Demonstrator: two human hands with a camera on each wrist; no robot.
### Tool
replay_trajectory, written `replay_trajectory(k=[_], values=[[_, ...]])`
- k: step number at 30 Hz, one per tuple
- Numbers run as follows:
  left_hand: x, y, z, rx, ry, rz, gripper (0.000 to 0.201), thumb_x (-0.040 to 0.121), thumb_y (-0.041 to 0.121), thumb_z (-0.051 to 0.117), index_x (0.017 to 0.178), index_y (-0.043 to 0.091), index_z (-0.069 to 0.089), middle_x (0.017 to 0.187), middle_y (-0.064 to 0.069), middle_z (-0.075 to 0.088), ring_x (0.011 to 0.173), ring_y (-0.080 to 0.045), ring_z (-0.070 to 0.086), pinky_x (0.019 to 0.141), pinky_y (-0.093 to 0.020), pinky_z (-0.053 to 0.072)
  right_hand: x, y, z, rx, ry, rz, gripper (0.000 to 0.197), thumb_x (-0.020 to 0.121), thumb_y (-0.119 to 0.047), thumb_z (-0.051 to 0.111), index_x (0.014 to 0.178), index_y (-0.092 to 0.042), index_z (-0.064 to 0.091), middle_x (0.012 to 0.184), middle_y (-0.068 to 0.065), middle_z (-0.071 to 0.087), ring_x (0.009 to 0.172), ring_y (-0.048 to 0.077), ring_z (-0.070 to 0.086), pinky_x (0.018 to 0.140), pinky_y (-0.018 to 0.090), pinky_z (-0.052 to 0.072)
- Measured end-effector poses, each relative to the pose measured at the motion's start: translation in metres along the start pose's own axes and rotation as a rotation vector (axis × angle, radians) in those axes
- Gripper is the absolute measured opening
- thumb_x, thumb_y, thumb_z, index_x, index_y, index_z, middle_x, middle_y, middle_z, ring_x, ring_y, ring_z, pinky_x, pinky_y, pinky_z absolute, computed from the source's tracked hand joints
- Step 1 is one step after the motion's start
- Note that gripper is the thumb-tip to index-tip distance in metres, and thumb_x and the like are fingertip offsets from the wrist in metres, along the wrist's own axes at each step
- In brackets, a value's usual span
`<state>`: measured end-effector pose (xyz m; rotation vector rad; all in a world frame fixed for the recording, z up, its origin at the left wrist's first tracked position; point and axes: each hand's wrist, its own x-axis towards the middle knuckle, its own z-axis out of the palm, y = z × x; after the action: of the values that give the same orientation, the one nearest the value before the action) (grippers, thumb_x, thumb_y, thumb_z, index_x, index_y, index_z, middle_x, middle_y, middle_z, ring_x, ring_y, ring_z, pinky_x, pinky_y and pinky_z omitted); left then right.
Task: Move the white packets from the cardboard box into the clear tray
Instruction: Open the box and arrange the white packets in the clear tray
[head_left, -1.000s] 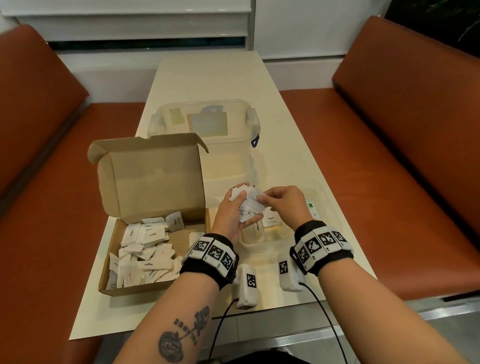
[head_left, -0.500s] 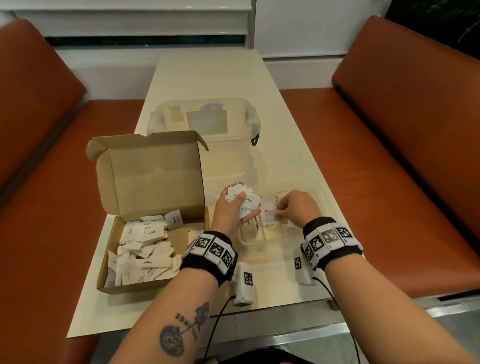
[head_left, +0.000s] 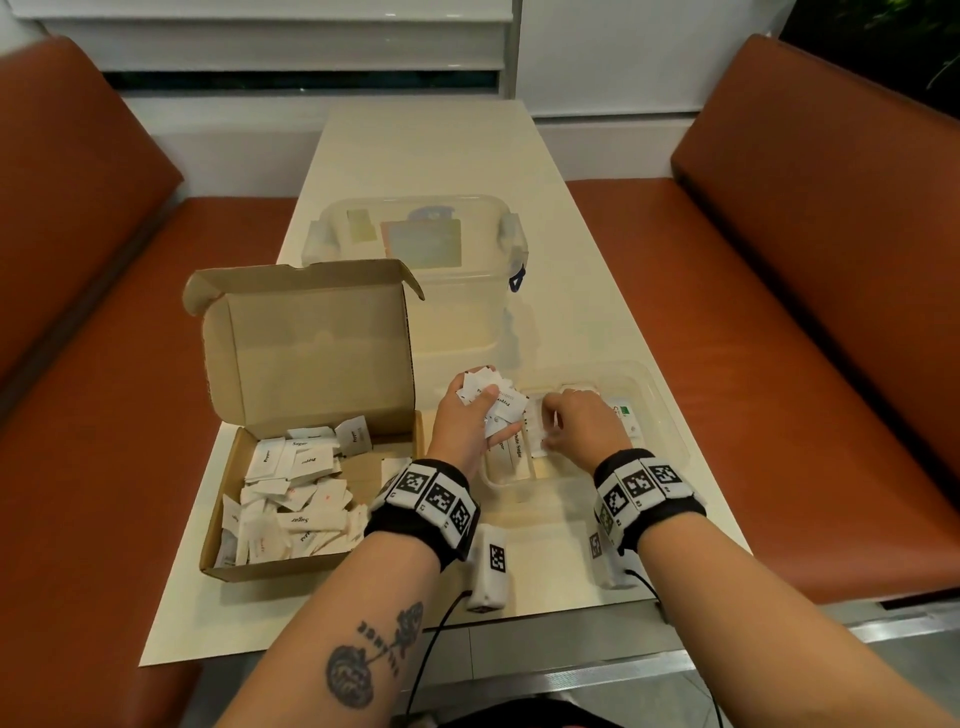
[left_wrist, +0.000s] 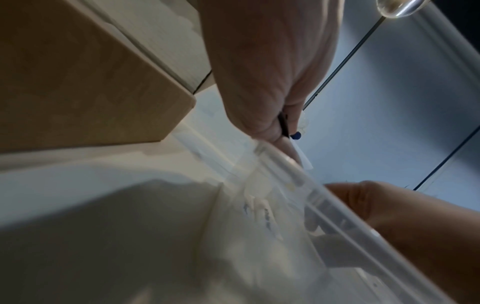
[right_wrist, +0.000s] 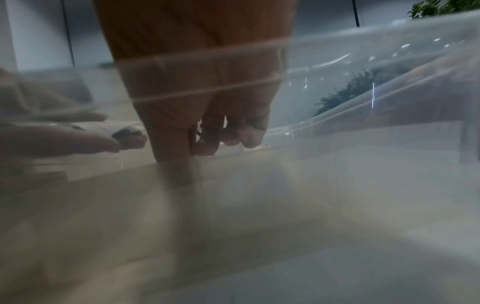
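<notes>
The open cardboard box (head_left: 228, 566) stands on the left of the table with several white packets (head_left: 291, 493) loose inside. To its right sits the clear tray (head_left: 662, 410), where a few packets (head_left: 511, 457) lie. My left hand (head_left: 467, 421) hovers over the tray's left end and grips a bunch of white packets (head_left: 496, 400). My right hand (head_left: 582, 423) is down inside the tray, fingers curled, pinching one white packet (head_left: 536, 428). In the right wrist view the right hand's fingertips (right_wrist: 205, 144) reach the tray floor behind the tray wall (right_wrist: 363, 61).
A clear lidded storage container (head_left: 415, 249) stands behind the box and tray. The box's raised lid (head_left: 311, 343) is close to my left hand. Orange benches (head_left: 779, 338) flank the narrow table (head_left: 426, 150), whose near edge is just behind my wrists.
My right hand has drawn one packet away from the bunch in my left hand and gone right and down into the tray. The left hand has stayed put with its bunch.
</notes>
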<state>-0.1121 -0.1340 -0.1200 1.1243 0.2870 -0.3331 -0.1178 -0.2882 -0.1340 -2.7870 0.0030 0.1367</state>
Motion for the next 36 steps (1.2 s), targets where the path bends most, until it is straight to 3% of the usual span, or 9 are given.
replay_trajectory(k=[3,9,14,18,22,28,31,33,36], values=[[0.001,0.000,-0.001,0.021,-0.002,0.003,0.029,0.096,0.005,0.050,0.121,0.018,0.055,0.108,-0.005,0.061,0.099,-0.026,0.064,0.069,-0.036,0.060,0.001,0.000,0.003,-0.022,-0.015,-0.004,0.007,0.078,-0.012,0.069,0.080,-0.017,0.064,0.084,-0.002,0.054,0.079,0.015,0.048,0.067,0.026,0.041],[0.002,-0.001,-0.001,0.038,-0.016,-0.001,0.028,0.096,0.005,0.050,0.120,0.019,0.055,0.106,-0.004,0.061,0.096,-0.025,0.064,0.069,-0.035,0.060,0.002,-0.001,0.005,0.014,0.000,0.023,0.007,0.082,-0.012,0.064,0.087,-0.017,0.064,0.085,-0.003,0.052,0.080,0.015,0.049,0.069,0.025,0.040],[0.002,0.000,0.001,0.076,-0.027,0.001,0.024,0.096,0.007,0.050,0.112,0.024,0.056,0.107,-0.005,0.061,0.096,-0.027,0.065,0.070,-0.036,0.060,0.001,-0.014,-0.010,0.404,0.222,0.074,0.014,0.091,-0.025,0.058,0.091,-0.012,0.064,0.083,0.001,0.065,0.075,0.015,0.056,0.070,0.027,0.046],[0.001,0.002,0.002,0.107,-0.051,-0.001,0.024,0.098,0.010,0.049,0.108,0.029,0.058,0.105,-0.006,0.064,0.094,-0.024,0.066,0.072,-0.036,0.060,0.001,-0.024,-0.019,0.617,0.081,0.078,0.011,0.080,-0.018,0.072,0.087,-0.012,0.066,0.068,0.001,0.062,0.063,0.008,0.054,0.061,0.019,0.044],[-0.001,0.003,0.002,0.105,-0.057,0.011,0.027,0.099,0.011,0.046,0.115,0.029,0.057,0.110,-0.006,0.062,0.098,-0.026,0.065,0.074,-0.038,0.059,-0.002,-0.019,-0.022,0.736,0.069,0.112,0.004,0.081,-0.011,0.072,0.083,-0.010,0.069,0.065,-0.006,0.060,0.061,0.006,0.054,0.056,0.009,0.043],[-0.004,0.004,0.003,0.114,-0.039,0.019,0.027,0.099,0.011,0.045,0.108,0.032,0.059,0.118,-0.006,0.058,0.103,-0.028,0.064,0.069,-0.035,0.060,-0.003,-0.009,-0.039,0.659,0.128,0.122,0.006,0.089,-0.010,0.059,0.084,-0.012,0.061,0.087,0.009,0.069,0.075,0.018,0.062,0.077,0.033,0.054],[-0.004,0.005,0.005,0.148,-0.041,0.020,0.029,0.099,0.009,0.045,0.107,0.032,0.059,0.116,-0.005,0.057,0.101,-0.025,0.063,0.069,-0.034,0.060,-0.004,-0.005,-0.051,0.619,0.148,0.084,0.010,0.090,-0.010,0.056,0.086,-0.014,0.064,0.074,0.001,0.066,0.065,0.010,0.058,0.069,0.025,0.051],[-0.005,0.006,0.008,0.212,-0.074,0.030,0.028,0.098,0.010,0.046,0.107,0.034,0.059,0.125,-0.007,0.053,0.108,-0.028,0.060,0.071,-0.035,0.060,-0.003,-0.004,-0.060,0.521,0.090,0.023,0.016,0.091,-0.010,0.055,0.087,-0.017,0.069,0.069,-0.006,0.062,0.064,0.004,0.054,0.063,0.016,0.043],[-0.008,0.007,0.013,0.322,-0.141,0.025,0.027,0.097,0.010,0.051,0.111,0.032,0.057,0.129,-0.009,0.050,0.110,-0.030,0.059,0.070,-0.035,0.060,-0.002,-0.009,-0.067,0.435,-0.010,-0.041,0.017,0.089,-0.009,0.058,0.089,-0.018,0.073,0.067,-0.007,0.062,0.063,0.001,0.054,0.061,0.013,0.041]])
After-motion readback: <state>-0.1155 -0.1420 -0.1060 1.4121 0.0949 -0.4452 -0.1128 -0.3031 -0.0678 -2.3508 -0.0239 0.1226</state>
